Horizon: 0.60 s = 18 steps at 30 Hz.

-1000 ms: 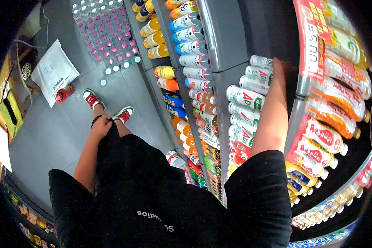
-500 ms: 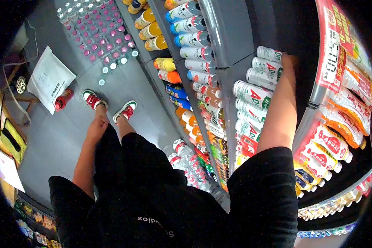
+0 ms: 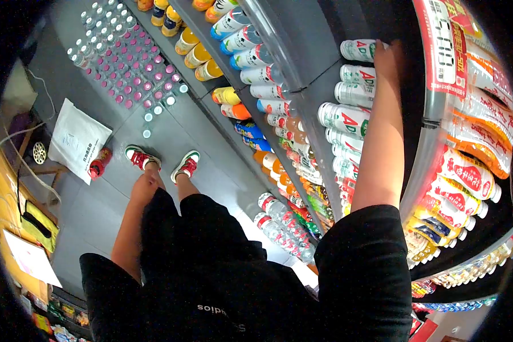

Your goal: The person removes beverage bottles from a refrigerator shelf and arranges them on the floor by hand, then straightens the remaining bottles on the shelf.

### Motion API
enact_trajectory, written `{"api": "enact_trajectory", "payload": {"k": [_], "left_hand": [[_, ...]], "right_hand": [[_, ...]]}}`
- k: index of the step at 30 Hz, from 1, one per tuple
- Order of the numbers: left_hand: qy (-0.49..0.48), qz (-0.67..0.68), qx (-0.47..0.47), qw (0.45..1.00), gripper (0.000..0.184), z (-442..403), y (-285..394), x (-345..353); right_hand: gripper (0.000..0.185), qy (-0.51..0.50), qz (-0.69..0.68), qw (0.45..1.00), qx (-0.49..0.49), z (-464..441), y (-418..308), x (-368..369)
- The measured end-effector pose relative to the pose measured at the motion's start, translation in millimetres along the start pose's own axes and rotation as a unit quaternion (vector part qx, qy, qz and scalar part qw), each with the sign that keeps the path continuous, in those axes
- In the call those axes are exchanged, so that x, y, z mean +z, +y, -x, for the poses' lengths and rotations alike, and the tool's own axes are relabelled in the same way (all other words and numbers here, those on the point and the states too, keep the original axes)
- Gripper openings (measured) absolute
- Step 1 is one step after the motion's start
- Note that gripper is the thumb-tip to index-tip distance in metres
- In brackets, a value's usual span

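My right hand (image 3: 389,60) reaches into a drink shelf and holds the far end of a white can (image 3: 359,50) with red and green "AD" lettering. Part of the hand is lost in the shelf's shadow. Beside that can lie more of the same white AD cans (image 3: 345,119) in a row, as seen from above. My left hand (image 3: 146,187) hangs near my knee with its fingers curled. Nothing shows in it, but the inside of the fingers is hidden.
Shelf tiers hold rows of bottles (image 3: 253,57) on the left of the cans. A red price sign (image 3: 442,43) edges the shelf at right. Many capped bottles (image 3: 128,65) stand on the floor, near a white bag (image 3: 77,139) and a red bottle (image 3: 100,163). Bottle packs (image 3: 282,222) stand by my legs.
The can at my right hand now sits further apart from its neighbours, with a wider gap. The whole view has shifted slightly. My left hand stays curled beside my leg.
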<state>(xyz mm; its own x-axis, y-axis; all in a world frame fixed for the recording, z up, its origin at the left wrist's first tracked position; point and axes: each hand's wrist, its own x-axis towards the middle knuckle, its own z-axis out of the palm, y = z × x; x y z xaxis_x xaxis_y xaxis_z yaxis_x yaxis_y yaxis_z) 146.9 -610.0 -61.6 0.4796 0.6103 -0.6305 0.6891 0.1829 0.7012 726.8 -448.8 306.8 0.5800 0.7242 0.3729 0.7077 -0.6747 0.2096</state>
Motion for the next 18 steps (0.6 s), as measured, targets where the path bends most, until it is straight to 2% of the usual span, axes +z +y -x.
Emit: {"api": "enact_trajectory", "payload": {"k": [2,4,6,8,13,16,18], "left_hand": [[0.014,-0.012,0.005,1.0,0.021,0,3,2],[0.032,-0.021,0.011,0.999,0.02,-2,2,0],[0.014,0.003,-0.014,1.0,0.019,-6,-5,3],[0.018,-0.003,0.001,1.0,0.019,-3,7,-6],[0.012,0.0,0.031,0.999,0.021,-2,12,-21],[0.0,-0.018,0.014,1.0,0.022,-2,25,-35],[-0.002,-0.022,0.0,1.0,0.022,-1,23,-40]], "right_hand": [[0.052,0.03,-0.018,0.999,-0.02,11,-15,-7],[0.054,-0.104,0.024,0.994,-0.005,31,-44,-38],[0.051,-0.104,0.03,0.994,-0.004,39,-43,-42],[0.041,-0.083,0.025,0.992,-0.091,59,-42,-60],[0.041,-0.185,0.025,0.982,0.0,80,-39,-93],[0.039,-0.148,0.052,0.987,-0.024,92,-27,-91],[0.038,-0.183,0.035,0.982,-0.001,93,-23,-95]]}}
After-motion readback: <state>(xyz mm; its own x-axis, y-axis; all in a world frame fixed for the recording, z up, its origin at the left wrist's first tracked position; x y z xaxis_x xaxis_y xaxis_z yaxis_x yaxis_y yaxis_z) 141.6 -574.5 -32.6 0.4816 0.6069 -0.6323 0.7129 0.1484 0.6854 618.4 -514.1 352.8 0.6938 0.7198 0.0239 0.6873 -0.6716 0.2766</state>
